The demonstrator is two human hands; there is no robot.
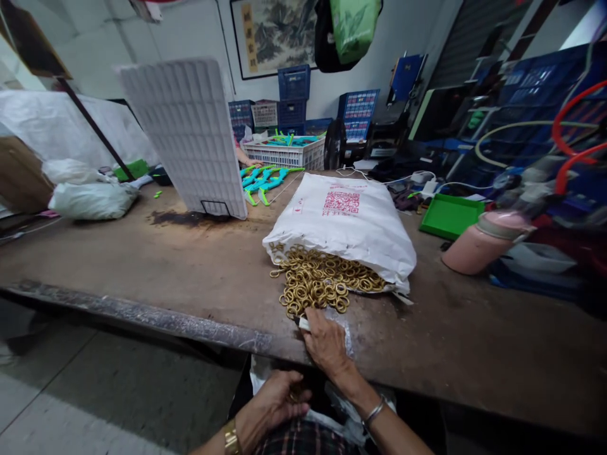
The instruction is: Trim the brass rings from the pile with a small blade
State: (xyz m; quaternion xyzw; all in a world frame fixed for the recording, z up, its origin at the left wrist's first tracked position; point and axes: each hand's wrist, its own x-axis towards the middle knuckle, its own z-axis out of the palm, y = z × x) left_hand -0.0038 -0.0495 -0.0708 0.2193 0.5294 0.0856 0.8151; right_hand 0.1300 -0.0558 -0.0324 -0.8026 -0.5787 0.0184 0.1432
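Observation:
A white sack (348, 224) lies on its side on the worn wooden table (165, 265), and several brass rings (317, 281) spill from its open mouth. My right hand (325, 341) rests at the table's near edge just below the pile, fingers curled over a small white object and clear plastic. Below the edge, over my lap, my left hand (275, 401) is cupped around a few brass rings, above a plastic bag.
A white grid tray (187, 136) stands upright at the back left. Turquoise plastic parts (263, 180) and a white crate (287, 151) lie behind it, where another person's hand shows. A pink bottle (484, 240) and green tray (450, 215) sit right. White bags (90, 199) lie far left.

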